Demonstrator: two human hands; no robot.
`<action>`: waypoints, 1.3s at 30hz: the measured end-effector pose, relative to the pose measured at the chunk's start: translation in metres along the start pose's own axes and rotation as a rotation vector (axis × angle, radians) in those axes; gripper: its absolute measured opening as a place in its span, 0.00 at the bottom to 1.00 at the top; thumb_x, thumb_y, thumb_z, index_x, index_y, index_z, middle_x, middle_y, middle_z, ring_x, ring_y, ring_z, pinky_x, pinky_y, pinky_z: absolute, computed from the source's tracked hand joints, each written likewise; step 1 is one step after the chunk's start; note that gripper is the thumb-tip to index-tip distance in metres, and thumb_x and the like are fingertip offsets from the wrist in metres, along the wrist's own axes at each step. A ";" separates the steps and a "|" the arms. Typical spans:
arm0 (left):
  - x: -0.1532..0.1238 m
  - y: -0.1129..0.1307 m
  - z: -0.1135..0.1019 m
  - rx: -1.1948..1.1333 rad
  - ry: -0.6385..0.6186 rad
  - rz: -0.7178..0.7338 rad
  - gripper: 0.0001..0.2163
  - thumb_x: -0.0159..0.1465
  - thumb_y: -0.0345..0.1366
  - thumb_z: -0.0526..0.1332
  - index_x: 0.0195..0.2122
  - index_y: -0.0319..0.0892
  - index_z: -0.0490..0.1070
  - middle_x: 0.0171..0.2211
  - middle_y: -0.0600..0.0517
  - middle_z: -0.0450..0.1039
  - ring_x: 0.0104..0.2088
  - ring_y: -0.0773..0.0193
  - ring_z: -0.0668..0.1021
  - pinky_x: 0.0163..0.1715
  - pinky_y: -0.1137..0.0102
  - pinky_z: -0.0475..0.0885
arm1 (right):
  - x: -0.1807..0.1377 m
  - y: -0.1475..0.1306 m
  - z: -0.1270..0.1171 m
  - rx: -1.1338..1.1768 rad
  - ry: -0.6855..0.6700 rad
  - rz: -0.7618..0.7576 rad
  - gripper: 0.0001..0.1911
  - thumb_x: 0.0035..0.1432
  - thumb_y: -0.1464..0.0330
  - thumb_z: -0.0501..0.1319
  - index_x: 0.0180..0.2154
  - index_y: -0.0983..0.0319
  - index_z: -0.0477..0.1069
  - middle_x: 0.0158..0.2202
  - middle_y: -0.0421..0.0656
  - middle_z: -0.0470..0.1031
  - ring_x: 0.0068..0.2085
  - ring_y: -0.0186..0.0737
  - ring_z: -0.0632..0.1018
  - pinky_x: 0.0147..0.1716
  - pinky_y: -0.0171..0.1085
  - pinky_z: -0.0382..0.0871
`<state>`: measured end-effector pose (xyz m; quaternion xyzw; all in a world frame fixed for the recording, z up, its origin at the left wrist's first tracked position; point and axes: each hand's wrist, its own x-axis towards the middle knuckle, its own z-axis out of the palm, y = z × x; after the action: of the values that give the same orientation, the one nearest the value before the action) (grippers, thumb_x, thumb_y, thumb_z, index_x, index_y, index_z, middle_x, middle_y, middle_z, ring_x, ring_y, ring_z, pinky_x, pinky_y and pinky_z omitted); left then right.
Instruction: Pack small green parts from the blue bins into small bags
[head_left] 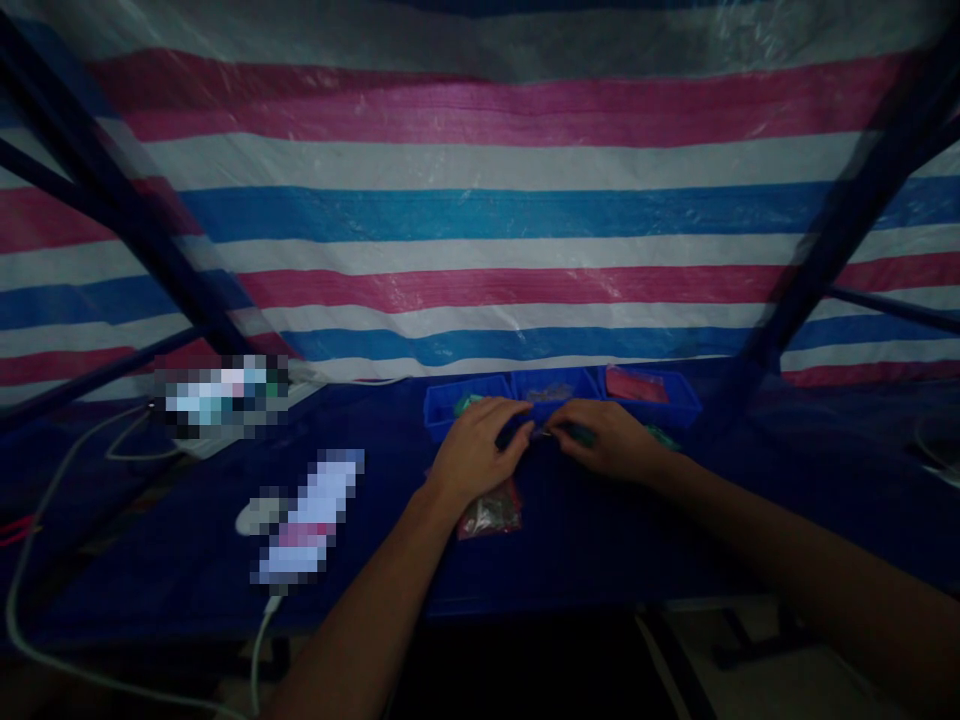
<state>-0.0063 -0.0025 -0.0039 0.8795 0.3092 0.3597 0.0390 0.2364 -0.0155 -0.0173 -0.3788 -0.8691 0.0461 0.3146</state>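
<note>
My left hand is over the blue table in front of the bins, with curled fingers and the thumb bent toward my right hand. My right hand faces it, fingers pinched together, and a dark green piece shows at its fingers. Between the fingertips of both hands is a small thing, too dark and small to name. Beneath my left wrist lies a clear plastic bag with reddish edges. Just beyond my hands stand a left blue bin with green items, a middle blue bin with clear small pieces, and a right blue bin with a pink packet.
A phone on a white cable lies at left beside a round white object. Behind it is a power strip with blurred items. Green items lie near my right wrist. A striped sheet hangs behind the table.
</note>
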 end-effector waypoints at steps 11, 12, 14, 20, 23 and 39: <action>0.000 0.001 0.002 -0.024 -0.072 0.048 0.09 0.73 0.39 0.58 0.47 0.43 0.77 0.40 0.50 0.81 0.42 0.58 0.80 0.47 0.59 0.75 | 0.002 -0.014 -0.002 0.302 0.140 0.138 0.07 0.66 0.66 0.62 0.44 0.57 0.78 0.40 0.43 0.83 0.39 0.43 0.82 0.42 0.41 0.75; 0.001 0.001 0.003 -0.038 -0.057 0.045 0.09 0.74 0.38 0.58 0.45 0.43 0.76 0.39 0.50 0.81 0.41 0.59 0.80 0.46 0.60 0.75 | 0.003 -0.015 -0.003 0.339 0.127 0.145 0.08 0.65 0.65 0.64 0.45 0.57 0.78 0.42 0.43 0.83 0.39 0.42 0.82 0.42 0.41 0.76; 0.001 0.002 0.003 -0.066 -0.033 0.040 0.08 0.74 0.37 0.58 0.45 0.43 0.76 0.39 0.50 0.81 0.41 0.60 0.80 0.46 0.61 0.75 | 0.003 -0.015 -0.002 0.419 0.112 0.162 0.11 0.62 0.63 0.67 0.46 0.57 0.78 0.44 0.43 0.83 0.39 0.42 0.82 0.42 0.41 0.77; 0.002 0.008 0.003 -0.128 -0.001 0.023 0.08 0.72 0.37 0.60 0.48 0.43 0.76 0.42 0.49 0.81 0.43 0.59 0.82 0.48 0.61 0.77 | 0.001 -0.009 0.006 0.646 0.149 0.288 0.12 0.61 0.60 0.69 0.45 0.58 0.78 0.44 0.45 0.83 0.44 0.44 0.84 0.47 0.43 0.79; 0.002 0.007 0.006 -0.156 0.050 0.001 0.09 0.71 0.36 0.62 0.51 0.44 0.74 0.44 0.49 0.81 0.45 0.58 0.82 0.49 0.59 0.77 | 0.001 -0.008 0.009 0.724 0.193 0.345 0.16 0.59 0.59 0.70 0.46 0.59 0.78 0.44 0.46 0.83 0.44 0.45 0.84 0.47 0.44 0.80; 0.003 0.010 0.011 0.017 0.196 0.126 0.15 0.66 0.37 0.69 0.53 0.44 0.76 0.50 0.46 0.78 0.50 0.54 0.78 0.51 0.54 0.76 | 0.005 -0.020 0.017 0.987 0.310 0.446 0.19 0.58 0.60 0.72 0.48 0.59 0.76 0.39 0.44 0.85 0.39 0.43 0.85 0.42 0.43 0.82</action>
<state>0.0076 -0.0069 -0.0068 0.8582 0.2587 0.4429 -0.0214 0.2114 -0.0234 -0.0217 -0.3636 -0.5872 0.4563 0.5610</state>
